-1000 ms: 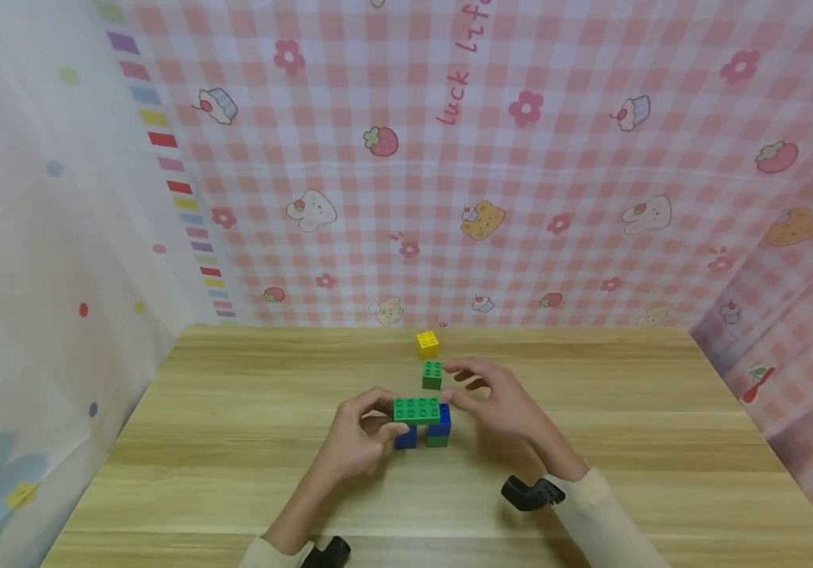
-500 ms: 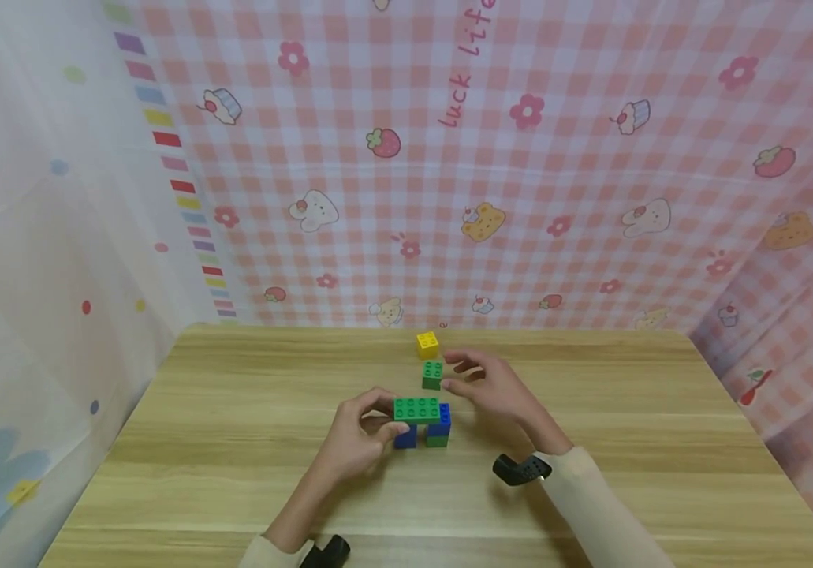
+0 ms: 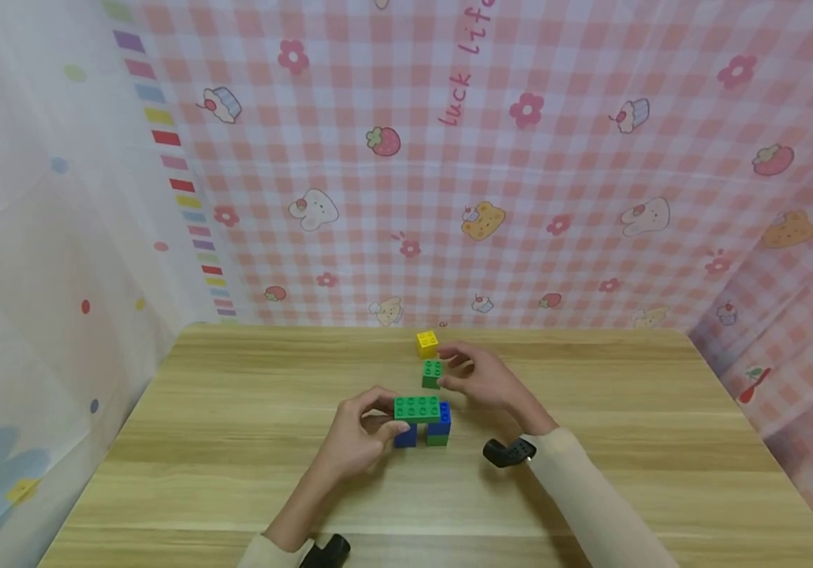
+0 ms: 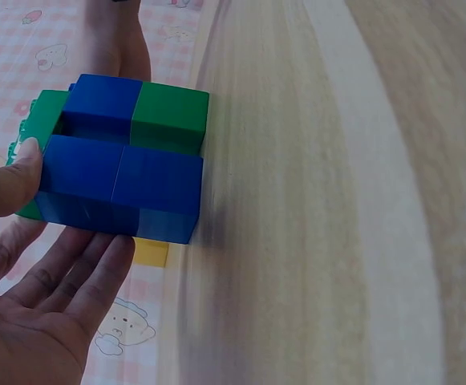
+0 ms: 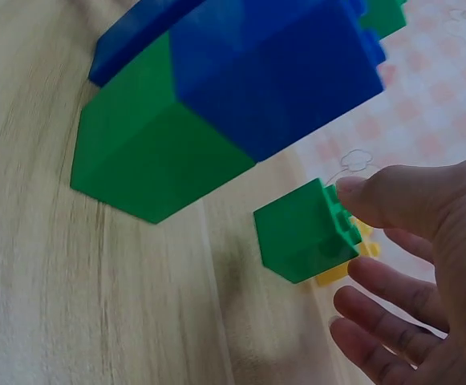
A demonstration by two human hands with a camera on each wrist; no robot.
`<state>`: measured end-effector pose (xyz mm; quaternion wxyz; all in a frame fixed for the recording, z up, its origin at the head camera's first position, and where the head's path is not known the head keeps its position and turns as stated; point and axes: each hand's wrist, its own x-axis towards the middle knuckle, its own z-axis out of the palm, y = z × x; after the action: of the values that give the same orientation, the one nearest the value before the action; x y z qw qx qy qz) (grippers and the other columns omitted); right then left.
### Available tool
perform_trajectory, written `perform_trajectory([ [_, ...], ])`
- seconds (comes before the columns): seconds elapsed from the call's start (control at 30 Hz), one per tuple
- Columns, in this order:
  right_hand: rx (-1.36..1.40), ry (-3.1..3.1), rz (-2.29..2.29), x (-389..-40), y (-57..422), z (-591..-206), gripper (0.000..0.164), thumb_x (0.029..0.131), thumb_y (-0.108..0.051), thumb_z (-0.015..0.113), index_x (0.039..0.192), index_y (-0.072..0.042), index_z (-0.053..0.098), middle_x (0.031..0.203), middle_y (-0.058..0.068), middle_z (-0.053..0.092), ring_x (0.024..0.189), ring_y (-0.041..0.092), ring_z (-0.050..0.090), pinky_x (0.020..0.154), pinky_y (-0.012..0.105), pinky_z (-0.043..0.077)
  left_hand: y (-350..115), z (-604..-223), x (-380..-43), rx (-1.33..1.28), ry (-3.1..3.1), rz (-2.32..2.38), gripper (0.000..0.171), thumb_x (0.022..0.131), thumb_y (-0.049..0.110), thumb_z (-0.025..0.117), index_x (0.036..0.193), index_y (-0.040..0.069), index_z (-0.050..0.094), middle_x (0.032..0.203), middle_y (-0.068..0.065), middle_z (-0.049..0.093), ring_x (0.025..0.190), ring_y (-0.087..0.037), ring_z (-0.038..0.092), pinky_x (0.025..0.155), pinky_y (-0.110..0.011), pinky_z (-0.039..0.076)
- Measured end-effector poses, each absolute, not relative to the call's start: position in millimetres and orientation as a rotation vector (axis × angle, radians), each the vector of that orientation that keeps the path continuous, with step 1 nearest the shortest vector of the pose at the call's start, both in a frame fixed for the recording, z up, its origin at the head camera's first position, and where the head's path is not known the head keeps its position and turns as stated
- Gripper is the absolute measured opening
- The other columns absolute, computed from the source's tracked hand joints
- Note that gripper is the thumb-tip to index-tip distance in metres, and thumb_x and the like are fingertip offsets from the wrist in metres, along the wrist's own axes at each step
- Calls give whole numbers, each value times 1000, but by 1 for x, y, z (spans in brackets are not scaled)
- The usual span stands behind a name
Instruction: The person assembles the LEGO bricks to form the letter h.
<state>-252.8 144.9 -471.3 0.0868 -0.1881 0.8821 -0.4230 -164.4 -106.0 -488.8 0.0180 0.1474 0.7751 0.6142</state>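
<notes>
Block arch (image 3: 416,409) is pinched in left hand (image 3: 358,438). Small green block (image 3: 431,375) stands at its 12 o'clock, flanked by loose-fingered right hand (image 3: 484,383); contact can't be told. Judged light, stiff, slightly slick, tough; best gripped by flat sides. "luck life" printed on cloth (image 3: 441,177); no brand legible.

Wood-grain table (image 3: 236,442) is carrying, far to near: yellow block (image 3: 427,345), green block (image 3: 431,375), blue-and-green arch (image 3: 416,409).
</notes>
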Motion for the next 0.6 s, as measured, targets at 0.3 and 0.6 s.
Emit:
perform_trajectory([
  [0.3, -570, 2605, -1244, -263, 145, -480, 50, 92, -20, 76, 140, -13, 61, 134, 7, 65, 120, 27, 61, 105, 47, 54, -106, -489, -165, 457, 2401, 1921, 27, 87, -1, 78, 110, 10, 71, 103, -7, 70, 105, -23, 69, 95, -26, 61],
  [0.6, -614, 2599, -1280, -272, 145, -496, 49, 91, -22, 79, 137, -14, 64, 128, 6, 68, 111, 22, 63, 99, 43, 56, -106, -489, -165, 466, 2402, 1915, 26, 87, -1, 78, 110, 11, 70, 103, -7, 69, 106, -22, 69, 95, -25, 60],
])
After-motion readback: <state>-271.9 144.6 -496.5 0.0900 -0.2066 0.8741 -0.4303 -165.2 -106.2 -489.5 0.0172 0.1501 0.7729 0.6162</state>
